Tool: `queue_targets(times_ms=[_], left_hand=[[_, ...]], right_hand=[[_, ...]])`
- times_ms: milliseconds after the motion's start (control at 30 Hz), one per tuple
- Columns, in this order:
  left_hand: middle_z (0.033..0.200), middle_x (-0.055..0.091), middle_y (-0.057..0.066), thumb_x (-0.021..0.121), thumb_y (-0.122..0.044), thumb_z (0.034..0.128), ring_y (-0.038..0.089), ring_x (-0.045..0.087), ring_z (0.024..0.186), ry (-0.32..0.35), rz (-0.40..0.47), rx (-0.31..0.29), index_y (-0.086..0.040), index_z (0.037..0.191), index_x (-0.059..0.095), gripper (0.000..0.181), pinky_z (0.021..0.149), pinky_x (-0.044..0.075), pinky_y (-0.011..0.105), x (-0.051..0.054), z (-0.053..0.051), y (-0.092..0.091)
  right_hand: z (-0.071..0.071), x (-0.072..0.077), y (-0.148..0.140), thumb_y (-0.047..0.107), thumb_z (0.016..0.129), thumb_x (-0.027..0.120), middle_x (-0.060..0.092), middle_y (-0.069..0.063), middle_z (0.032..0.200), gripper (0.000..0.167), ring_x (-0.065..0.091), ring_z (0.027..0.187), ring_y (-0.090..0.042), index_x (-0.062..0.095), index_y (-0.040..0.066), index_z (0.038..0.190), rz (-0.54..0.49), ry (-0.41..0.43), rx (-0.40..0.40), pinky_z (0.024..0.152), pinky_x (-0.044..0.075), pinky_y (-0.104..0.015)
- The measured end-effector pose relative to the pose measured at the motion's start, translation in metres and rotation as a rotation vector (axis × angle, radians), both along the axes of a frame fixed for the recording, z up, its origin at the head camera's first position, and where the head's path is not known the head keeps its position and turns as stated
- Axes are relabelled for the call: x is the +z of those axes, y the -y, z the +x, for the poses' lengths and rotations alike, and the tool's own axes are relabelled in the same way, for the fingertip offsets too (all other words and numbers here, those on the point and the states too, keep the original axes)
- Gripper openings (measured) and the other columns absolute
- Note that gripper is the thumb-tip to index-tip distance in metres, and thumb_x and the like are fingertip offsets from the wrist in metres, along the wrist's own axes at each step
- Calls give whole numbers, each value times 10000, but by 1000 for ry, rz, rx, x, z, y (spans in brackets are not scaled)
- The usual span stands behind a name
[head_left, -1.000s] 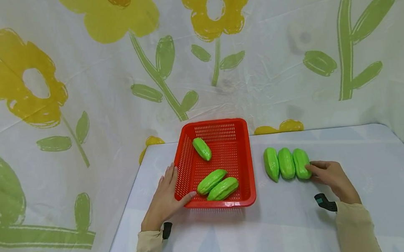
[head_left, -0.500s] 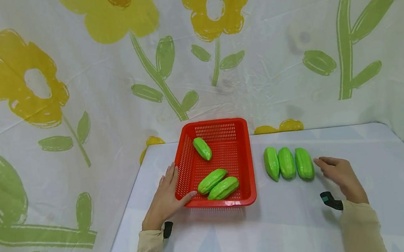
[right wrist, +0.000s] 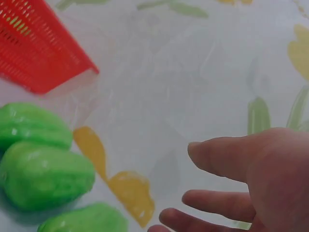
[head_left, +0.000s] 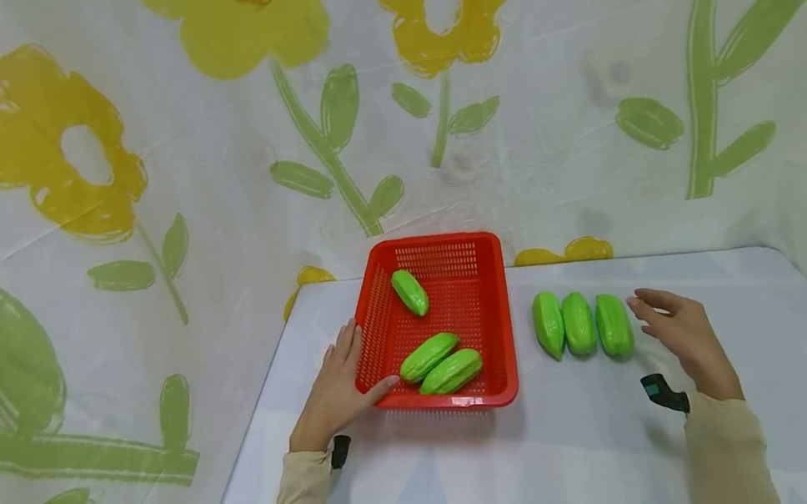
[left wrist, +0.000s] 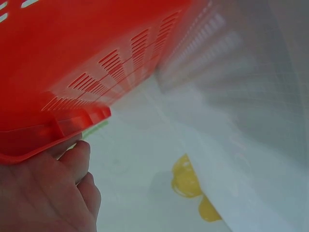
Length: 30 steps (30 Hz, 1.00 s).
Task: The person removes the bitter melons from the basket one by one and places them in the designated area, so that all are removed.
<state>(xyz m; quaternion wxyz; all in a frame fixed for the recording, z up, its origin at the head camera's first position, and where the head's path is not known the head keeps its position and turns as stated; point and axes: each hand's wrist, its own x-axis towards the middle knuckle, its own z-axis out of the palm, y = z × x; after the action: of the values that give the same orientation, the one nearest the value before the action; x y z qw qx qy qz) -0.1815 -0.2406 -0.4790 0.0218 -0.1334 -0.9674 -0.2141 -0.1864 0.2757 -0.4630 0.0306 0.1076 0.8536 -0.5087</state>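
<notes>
Flower-printed sheeting (head_left: 556, 141) backs a pale table (head_left: 550, 461). Head view: three glossy, ridged green gourds (head_left: 427, 357) lie in a perforated red plastic basket (head_left: 502, 315), three beside it. Left wrist: the left hand (left wrist: 48, 188) touches the basket, fingers unclenched. Right wrist: the right hand (right wrist: 282, 179), relaxed, has left the nearest gourd (right wrist: 87, 221).

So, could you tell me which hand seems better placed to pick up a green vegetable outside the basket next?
The right hand, most likely: it holds nothing and is close beside the rightmost green vegetable. The left hand touches the red basket on the side away from that vegetable.
</notes>
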Motion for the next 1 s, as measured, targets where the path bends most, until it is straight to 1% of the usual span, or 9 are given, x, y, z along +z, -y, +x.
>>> queue_targets(times_ms=[67, 167, 267, 400, 500, 633, 733, 833, 1000], left_hand=[[1764, 106, 86, 601, -729, 881, 336, 125, 1635, -3, 2, -2, -55, 1659, 143, 1127, 1314, 188, 574, 0, 0, -1], [1765, 99, 80, 611, -723, 876, 333, 119, 1637, 2, 12, 1, -58, 1660, 139, 1132, 1317, 180, 570, 1, 0, 0], [1764, 106, 92, 613, -715, 879, 336, 118, 1636, -1, 11, 2, -54, 1659, 139, 1127, 1316, 180, 573, 1, 0, 0], [1762, 107, 101, 608, -716, 883, 337, 118, 1636, 0, 8, 3, -49, 1658, 141, 1125, 1314, 179, 578, 1, -1, 0], [1764, 99, 96, 598, -726, 885, 344, 120, 1634, -4, 8, 0, -49, 1658, 139, 1125, 1311, 183, 584, 0, -1, -1], [1768, 82, 78, 594, -735, 883, 339, 111, 1637, -1, 10, 0, -61, 1661, 126, 1131, 1316, 175, 574, -1, -1, -1], [1769, 72, 67, 601, -733, 878, 324, 95, 1641, 10, 11, 4, -68, 1664, 115, 1138, 1322, 164, 562, 0, -1, -1], [1769, 71, 66, 604, -726, 878, 318, 89, 1643, 15, 13, 5, -68, 1664, 114, 1136, 1324, 157, 559, 1, 0, -1], [1770, 64, 60, 608, -724, 877, 314, 81, 1644, 21, 16, 4, -72, 1664, 110, 1136, 1329, 144, 551, 2, 1, -1]], right_hand=[[-2, 10, 5, 526, 1057, 481, 415, -307, 1589, 774, 603, 1160, -126, 366, -37, 1575, -7, -54, -2, 768, 552, -66], [-5, 28, 16, 500, 1053, 515, 467, -292, 1550, 736, 538, 991, 113, 402, -18, 1563, -32, -126, 4, 757, 540, -44], [-10, 46, 29, 450, 1056, 543, 490, -272, 1525, 688, 561, 939, 168, 428, -14, 1550, -65, -196, 33, 781, 555, -64], [-19, 67, 47, 403, 1058, 564, 514, -229, 1496, 634, 609, 944, 147, 463, -3, 1533, -84, -259, 94, 803, 559, -74], [-27, 79, 61, 426, 1053, 565, 528, -220, 1484, 640, 609, 967, 109, 468, 16, 1535, -86, -258, 144, 824, 556, -76], [-40, 89, 82, 482, 1036, 571, 550, -200, 1483, 664, 654, 1056, -60, 479, 55, 1536, -73, -225, 195, 890, 573, -138], [-49, 94, 98, 475, 1036, 574, 560, -177, 1489, 644, 675, 1150, -233, 490, 73, 1532, -61, -201, 235, 1005, 589, -306], [-58, 95, 114, 412, 1041, 589, 571, -192, 1485, 598, 668, 1207, -348, 509, 54, 1514, -69, -195, 272, 1080, 552, -482], [-75, 90, 140, 343, 1035, 613, 598, -223, 1438, 552, 664, 1212, -403, 543, 17, 1476, -66, -209, 326, 1055, 559, -527]])
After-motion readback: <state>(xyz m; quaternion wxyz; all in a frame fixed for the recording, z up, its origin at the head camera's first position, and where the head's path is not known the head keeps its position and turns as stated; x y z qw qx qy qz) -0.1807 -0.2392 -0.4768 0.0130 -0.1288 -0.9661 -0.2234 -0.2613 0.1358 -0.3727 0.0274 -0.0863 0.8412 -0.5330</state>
